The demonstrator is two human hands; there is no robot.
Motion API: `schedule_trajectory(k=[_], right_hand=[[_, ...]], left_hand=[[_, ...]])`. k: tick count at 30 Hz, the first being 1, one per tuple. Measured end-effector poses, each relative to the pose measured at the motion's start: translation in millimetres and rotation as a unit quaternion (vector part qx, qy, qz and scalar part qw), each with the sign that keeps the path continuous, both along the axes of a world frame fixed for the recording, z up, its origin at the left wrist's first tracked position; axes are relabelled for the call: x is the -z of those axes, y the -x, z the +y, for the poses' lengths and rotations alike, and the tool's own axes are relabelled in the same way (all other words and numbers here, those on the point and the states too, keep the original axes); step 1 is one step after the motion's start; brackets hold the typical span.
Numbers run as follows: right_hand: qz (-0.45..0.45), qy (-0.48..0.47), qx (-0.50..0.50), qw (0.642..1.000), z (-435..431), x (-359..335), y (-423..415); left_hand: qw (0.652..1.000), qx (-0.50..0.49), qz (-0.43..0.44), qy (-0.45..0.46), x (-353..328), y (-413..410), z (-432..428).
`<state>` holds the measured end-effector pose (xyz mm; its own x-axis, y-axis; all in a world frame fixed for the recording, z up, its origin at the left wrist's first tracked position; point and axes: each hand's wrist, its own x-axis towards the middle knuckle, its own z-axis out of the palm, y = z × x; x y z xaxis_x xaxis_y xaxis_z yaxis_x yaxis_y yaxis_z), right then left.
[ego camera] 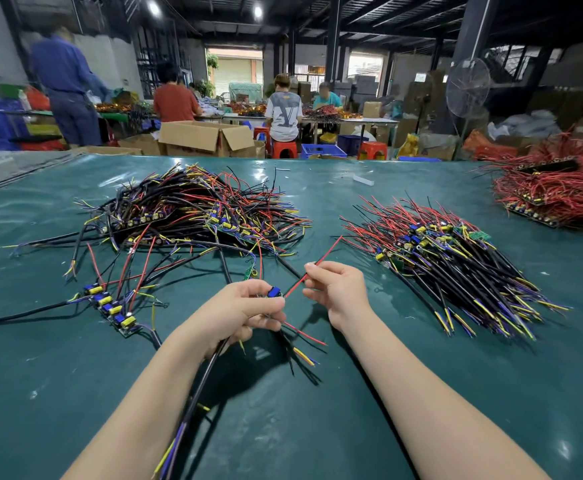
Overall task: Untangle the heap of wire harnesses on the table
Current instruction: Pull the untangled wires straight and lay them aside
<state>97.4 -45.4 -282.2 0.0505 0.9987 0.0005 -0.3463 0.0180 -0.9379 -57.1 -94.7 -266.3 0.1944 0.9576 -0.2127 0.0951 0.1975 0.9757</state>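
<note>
A tangled heap of wire harnesses (193,211), black, red, yellow and blue wires with small circuit boards, lies on the green table (318,393) at the left middle. My left hand (245,308) grips one harness (274,292) by its small board with a blue part; its black cable runs down past my forearm. My right hand (335,289) pinches that harness's red wire (321,259), which is pulled taut up to the right. A sorted, aligned pile of harnesses (453,265) lies to the right.
A loose strip of boards with blue and yellow parts (110,306) lies at the left near my arm. A pile of red wires (560,192) sits at the far right. Several people work at benches beyond the table, among cardboard boxes, stools and a fan.
</note>
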Motion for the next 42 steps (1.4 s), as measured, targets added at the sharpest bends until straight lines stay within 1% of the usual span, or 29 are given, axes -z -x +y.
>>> schedule_trajectory(k=[5, 8, 13, 17, 20, 22, 24, 28, 32, 35, 37, 40, 42], right_hand=[[0.032, -0.004, 0.062, 0.998, 6, 2, -7], [0.024, -0.026, 0.078, 0.996, 6, 3, -7], [0.033, -0.032, 0.045, 0.998, 6, 2, -7], [0.028, -0.024, 0.011, 0.999, 7, 1, -11], [0.010, -0.020, 0.023, 0.999, 8, 1, -13], [0.026, -0.011, 0.053, 0.998, 8, 1, -15], [0.054, -0.007, 0.073, 0.996, 10, -1, -19], [0.100, 0.009, 0.070, 0.992, 12, -2, -21], [0.103, 0.008, 0.057, 0.993, 13, -2, -21], [0.123, 0.011, 0.071, 0.990, 12, -1, -24], [0.141, 0.014, 0.069, 0.987, 12, -2, -24], [0.161, 0.020, 0.066, 0.985, 12, -5, -24], [0.166, 0.029, 0.073, 0.983, 12, -6, -25]], left_hand=[[0.999, 0.042, 0.023, 0.015, -3, 2, -1], [0.998, 0.048, 0.026, 0.013, -2, 3, 0], [1.000, 0.012, 0.028, 0.000, 4, 1, 2], [0.998, 0.028, 0.052, -0.006, 4, 3, 2], [0.995, 0.034, 0.086, -0.023, 4, 4, 2], [0.995, 0.031, 0.089, -0.026, 5, 5, 3], [0.997, 0.027, 0.073, -0.022, 6, 7, 3], [0.998, 0.028, 0.054, -0.017, 6, 8, 3], [0.997, 0.037, 0.064, -0.026, 6, 10, 2], [0.997, 0.047, 0.056, -0.023, 8, 5, 1], [0.996, 0.037, 0.077, -0.040, 9, -1, 1], [0.986, 0.012, 0.132, -0.102, 11, -9, 3], [0.981, 0.004, 0.139, -0.131, 14, -13, 4]])
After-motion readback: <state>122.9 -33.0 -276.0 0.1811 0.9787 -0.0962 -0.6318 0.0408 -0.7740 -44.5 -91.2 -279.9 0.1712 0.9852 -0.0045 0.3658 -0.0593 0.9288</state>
